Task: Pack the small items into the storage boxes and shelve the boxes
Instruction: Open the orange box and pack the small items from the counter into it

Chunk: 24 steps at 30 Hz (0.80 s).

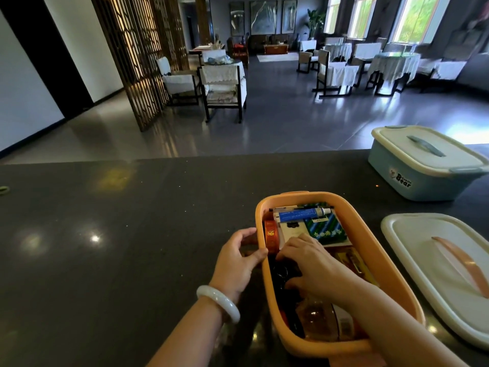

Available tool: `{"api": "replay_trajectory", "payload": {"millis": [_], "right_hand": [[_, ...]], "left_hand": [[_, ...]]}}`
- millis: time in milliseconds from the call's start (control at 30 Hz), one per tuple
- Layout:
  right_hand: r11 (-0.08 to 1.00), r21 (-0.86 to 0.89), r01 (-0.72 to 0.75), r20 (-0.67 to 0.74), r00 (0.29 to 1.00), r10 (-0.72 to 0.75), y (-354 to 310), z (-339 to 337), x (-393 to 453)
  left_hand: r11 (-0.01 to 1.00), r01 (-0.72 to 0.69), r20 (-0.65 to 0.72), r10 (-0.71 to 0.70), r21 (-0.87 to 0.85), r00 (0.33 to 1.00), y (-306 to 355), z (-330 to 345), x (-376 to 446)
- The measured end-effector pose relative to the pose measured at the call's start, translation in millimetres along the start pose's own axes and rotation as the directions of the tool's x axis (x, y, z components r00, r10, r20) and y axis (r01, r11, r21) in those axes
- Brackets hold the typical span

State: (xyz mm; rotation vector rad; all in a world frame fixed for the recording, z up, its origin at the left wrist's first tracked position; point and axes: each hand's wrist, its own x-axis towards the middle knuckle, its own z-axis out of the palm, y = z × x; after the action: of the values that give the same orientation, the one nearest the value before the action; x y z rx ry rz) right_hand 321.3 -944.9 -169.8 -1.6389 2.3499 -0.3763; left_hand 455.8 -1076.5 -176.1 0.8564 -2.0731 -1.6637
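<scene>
Dark counter [132, 221]: two boxes, orange box [391, 263] open, one loose lid [412, 242].

tabletop [132, 234]: dark speckled stone | orange storage box [391, 274]: open, left fingers [260, 252] on its left rim | white lid [412, 250]: flat, peach handle, right of the fingers | blue storage box [389, 170]: lidded, beyond and right of the fingers | small green object [4, 190]: far left edge
</scene>
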Motion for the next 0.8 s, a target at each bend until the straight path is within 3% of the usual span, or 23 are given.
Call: {"api": "replay_trajectory", "payload": {"millis": [167,300,367,500,633,800], "right_hand": [[0.998,0.052,-0.031,-0.128,0.991,0.037,-6.1,-14.3,5.2],[0.992,-0.123,-0.037,-0.174,0.985,0.015,-18.8,-20.6,23.4],[0.993,-0.111,-0.028,-0.196,0.981,0.005,-31.7,-20.6,40.0],[0.984,-0.151,0.098,-0.108,0.987,-0.115,-74.2,-13.5,82.2],[0.959,-0.157,0.236,-0.008,0.971,-0.240,-129.0,5.5,126.2],[0.939,-0.159,0.304,0.132,0.949,-0.285,-209.6,38.9,183.8]], "left_hand": [[0.998,-0.019,0.059,0.015,0.063,0.998,3.7,-6.4,2.2],[0.972,-0.053,0.068,0.038,0.228,0.997,-1.0,-22.7,3.0],[0.916,-0.080,0.045,0.068,0.393,0.997,-5.4,-37.9,3.7],[0.757,-0.071,-0.017,0.108,0.650,0.994,-14.3,-81.9,-1.1],[0.618,0.008,-0.123,0.144,0.786,0.982,-30.9,-142.1,-10.7],[0.433,0.157,-0.227,0.114,0.888,0.967,-56.0,-232.5,-23.0]]}}
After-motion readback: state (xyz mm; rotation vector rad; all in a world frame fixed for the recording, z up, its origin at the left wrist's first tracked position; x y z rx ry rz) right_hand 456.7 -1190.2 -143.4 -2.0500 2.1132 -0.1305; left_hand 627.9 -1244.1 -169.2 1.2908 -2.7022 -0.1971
